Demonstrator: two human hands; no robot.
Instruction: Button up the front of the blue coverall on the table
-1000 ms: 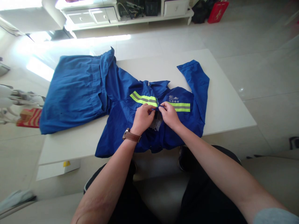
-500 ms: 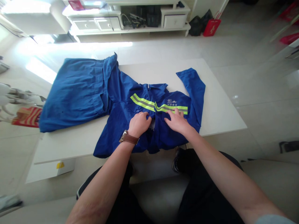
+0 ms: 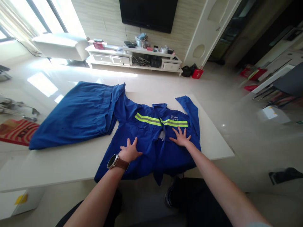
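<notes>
A dark blue work jacket (image 3: pixel 144 138) lies spread on the white table (image 3: pixel 75 160), its collar toward the far side. A yellow-green reflective stripe (image 3: pixel 148 119) crosses its chest, with a white logo above it on the right. My left hand (image 3: pixel 129 150), with a watch (image 3: pixel 113 161) on the wrist, rests with spread fingers on the jacket's lower left front. On the right front, just below the stripe, my right hand (image 3: pixel 181 137) lies flat, fingers apart. Neither hand holds anything. The jacket's hem hangs over the near table edge.
A lighter blue folded garment (image 3: pixel 78 113) covers the table's left end, touching the jacket's sleeve. A red striped bag (image 3: pixel 19 131) is at far left. Beyond the table stand a white TV cabinet (image 3: pixel 151 53) and a red bag (image 3: pixel 197 73). A white box (image 3: pixel 22 201) is below the near edge.
My left hand has moved left and nearer, its fingers now spread. My right hand has slid off the stripe and opened flat. The jacket's left front lies flatter, and the camera has tilted up.
</notes>
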